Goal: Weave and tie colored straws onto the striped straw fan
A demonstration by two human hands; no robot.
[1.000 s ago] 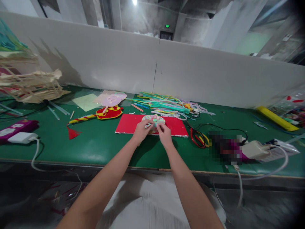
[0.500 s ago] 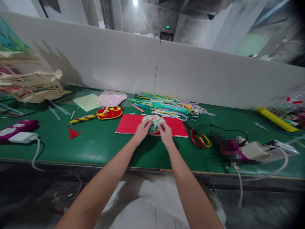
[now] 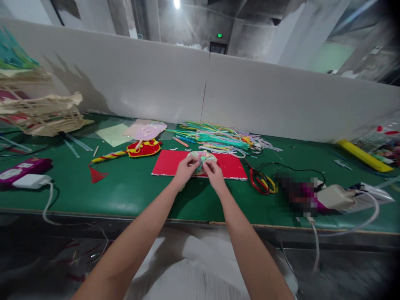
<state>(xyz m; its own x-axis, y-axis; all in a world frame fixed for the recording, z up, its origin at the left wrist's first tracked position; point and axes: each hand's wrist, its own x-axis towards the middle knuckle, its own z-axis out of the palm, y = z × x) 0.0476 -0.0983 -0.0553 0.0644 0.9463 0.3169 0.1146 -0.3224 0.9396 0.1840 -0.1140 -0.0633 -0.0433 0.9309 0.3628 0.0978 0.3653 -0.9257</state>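
A round, pastel-coloured craft piece [image 3: 206, 157] with small raised decorations rests on a red board [image 3: 233, 167] in front of me. My left hand [image 3: 185, 170] is over its lower left side, thumb and forefinger pinched together. From the right, my right hand [image 3: 215, 174] comes in with its fingers pinched too, and the fingertips of both hands nearly meet. Whatever is between them is too small to make out. The lower part of the round piece is mostly hidden by my fingers.
Behind the board lies a pile of coloured pipe cleaners [image 3: 215, 135]. Red-and-yellow scissors [image 3: 261, 182] lie at the right, near a power strip with cables. To the left are a red tasselled ornament [image 3: 143, 148], a lilac fan shape [image 3: 150, 131] and a purple power strip [image 3: 25, 170].
My hands have drawn closer together over the round piece, with the right fingertips shifting left. More of its lower part is covered now. The things around have stayed put.
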